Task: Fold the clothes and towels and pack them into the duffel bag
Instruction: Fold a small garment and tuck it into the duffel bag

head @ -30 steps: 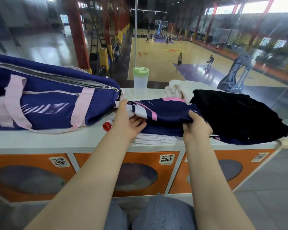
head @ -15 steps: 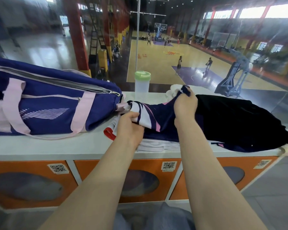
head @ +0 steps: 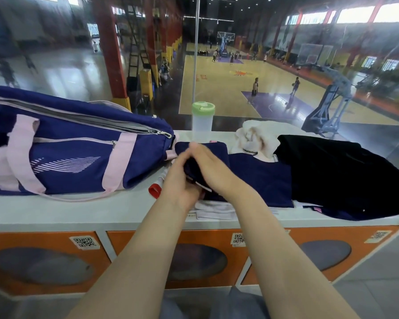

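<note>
A: What's sitting at your far left?

B: A navy fabric duffel bag with pale pink straps [head: 74,153] is lying on its side on the white surface [head: 78,210], its zip looking closed. Just beside its right end, a small red-tipped white item [head: 156,189] is poking out from under your hands; you can't tell what it is.

A: And your hands?

B: Your left hand [head: 180,183] is curling its fingers round the near edge of the navy sports garment with pink trim [head: 258,180], so that grip is holding cloth. Your right hand [head: 207,166] is lying over the top of the same folded part, fingers bent on the fabric, touching your left hand. The garment is resting on a folded white cloth [head: 214,209].

A: Behind them?

B: A clear plastic bottle with a green lid [head: 202,118] is standing upright at the back edge.

A: Further right?

B: A crumpled white towel [head: 256,139] is lying behind the navy garment, and a black garment [head: 336,173] is spreading over the surface's right end, overlapping the navy one.
</note>
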`<state>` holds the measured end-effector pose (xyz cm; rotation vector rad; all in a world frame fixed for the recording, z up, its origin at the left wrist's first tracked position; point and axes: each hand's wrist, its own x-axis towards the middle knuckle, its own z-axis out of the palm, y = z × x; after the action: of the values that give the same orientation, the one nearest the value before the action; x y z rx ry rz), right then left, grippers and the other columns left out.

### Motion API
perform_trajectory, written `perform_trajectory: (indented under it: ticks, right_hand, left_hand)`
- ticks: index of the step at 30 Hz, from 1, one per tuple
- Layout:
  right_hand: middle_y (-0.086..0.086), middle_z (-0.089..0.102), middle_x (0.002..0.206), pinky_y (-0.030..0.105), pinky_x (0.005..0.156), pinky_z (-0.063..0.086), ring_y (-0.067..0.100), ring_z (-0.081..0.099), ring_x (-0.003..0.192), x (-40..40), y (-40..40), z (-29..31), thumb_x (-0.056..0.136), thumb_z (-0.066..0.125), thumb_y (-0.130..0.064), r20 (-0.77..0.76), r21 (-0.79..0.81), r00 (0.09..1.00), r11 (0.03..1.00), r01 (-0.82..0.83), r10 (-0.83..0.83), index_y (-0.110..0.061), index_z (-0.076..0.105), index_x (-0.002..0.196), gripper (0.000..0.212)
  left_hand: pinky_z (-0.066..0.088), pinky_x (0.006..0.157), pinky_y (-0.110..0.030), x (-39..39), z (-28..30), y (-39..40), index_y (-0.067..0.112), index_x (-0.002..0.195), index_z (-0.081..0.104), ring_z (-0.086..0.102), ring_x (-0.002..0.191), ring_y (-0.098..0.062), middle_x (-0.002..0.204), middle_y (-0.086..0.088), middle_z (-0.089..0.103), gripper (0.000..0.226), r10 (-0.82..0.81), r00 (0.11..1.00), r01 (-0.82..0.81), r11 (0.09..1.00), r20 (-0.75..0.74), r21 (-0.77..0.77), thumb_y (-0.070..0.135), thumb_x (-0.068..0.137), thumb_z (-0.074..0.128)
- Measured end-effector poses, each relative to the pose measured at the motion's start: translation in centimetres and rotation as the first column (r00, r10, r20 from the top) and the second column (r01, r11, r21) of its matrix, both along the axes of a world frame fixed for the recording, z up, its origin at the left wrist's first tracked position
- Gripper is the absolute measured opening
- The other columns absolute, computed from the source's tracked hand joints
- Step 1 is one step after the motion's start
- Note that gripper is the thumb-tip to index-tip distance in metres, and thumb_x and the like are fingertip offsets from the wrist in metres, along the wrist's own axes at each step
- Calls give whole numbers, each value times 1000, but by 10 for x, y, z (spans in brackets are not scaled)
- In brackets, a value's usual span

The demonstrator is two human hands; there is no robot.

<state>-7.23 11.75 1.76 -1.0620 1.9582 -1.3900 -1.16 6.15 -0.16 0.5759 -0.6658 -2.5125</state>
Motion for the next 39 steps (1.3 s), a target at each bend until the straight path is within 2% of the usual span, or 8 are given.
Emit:
perform_trajectory:
  ticks: [5, 9, 13, 17, 22, 25, 31, 39]
  right_hand:
    - [-3, 63, 113, 32, 98, 45, 11, 59, 104, -34, 11, 13, 94, 50, -23, 40, -65, 959, 957, 282, -280, -28, 50, 123, 30]
    - [-2, 58, 91, 32, 72, 42, 21, 55, 83, -58, 17, 6, 86, 57, -31, 79, 36, 895, 899, 437, -438, -22, 53, 109, 24]
    - [11, 72, 107, 42, 82, 58, 29, 70, 93, -60, 15, 9, 91, 61, -46, 708, -90, 691, 952, 292, -145, -11, 64, 114, 41]
    - [12, 70, 118, 45, 98, 50, 29, 68, 108, -60, 8, 27, 91, 58, -51, 802, -253, 589, 949, 186, 98, -13, 60, 128, 53]
    - [9, 72, 112, 37, 79, 59, 23, 70, 96, -70, -15, 45, 89, 68, -24, 516, -106, 832, 948, 300, -205, -12, 63, 116, 31]
    - [5, 69, 105, 37, 80, 52, 21, 65, 96, -67, -28, 56, 89, 62, -22, -69, 39, 951, 952, 305, -302, -17, 61, 103, 15]
    - [18, 51, 131, 35, 72, 42, 37, 60, 102, -48, -54, 55, 90, 51, -13, -673, 187, 731, 930, 316, -113, -11, 9, 151, 74]
    - [3, 42, 145, 36, 99, 40, 25, 43, 128, -32, -44, 54, 92, 54, -27, -799, 179, 589, 983, 41, 121, -19, 34, 145, 58]
  left_hand:
    - [57, 69, -37, -2, 5, -6, 3, 117, 64, 70, 84, -29, 96, -14, 73, 35, 69, 982, -51, 993, 177, -104, -1, 85, 49]
    - [55, 84, -43, -4, 21, -17, 4, 113, 64, 69, 95, -33, 103, -14, 73, 36, 95, 986, -88, 994, 136, -58, -1, 83, 47]
    - [55, 78, -39, -9, 42, -33, 4, 95, 65, 67, 89, -30, 93, -13, 74, 23, 85, 996, -84, 996, 21, -42, -1, 85, 44]
    - [53, 90, -41, -14, 55, -48, 7, 108, 63, 66, 99, -31, 111, -14, 71, 28, 1, 999, 10, 976, 53, -217, 0, 86, 46]
    - [56, 72, -35, -14, 60, -67, 12, 126, 54, 66, 102, -30, 115, -12, 68, 46, 99, 961, 76, 804, 258, -589, -9, 86, 47]
    - [54, 71, -38, -6, 62, -72, 14, 128, 51, 65, 101, -33, 113, -14, 67, 53, 151, 939, 94, 754, 310, -650, -8, 80, 50]
    - [54, 89, -55, 9, 53, -72, 16, 129, 50, 66, 102, -35, 112, -15, 67, 57, 175, 930, 74, 773, 324, -630, -7, 77, 51]
    - [52, 89, -48, 24, 46, -83, 18, 120, 57, 66, 101, -35, 108, -15, 70, 46, 168, 935, 57, 799, 312, -599, -8, 84, 46]
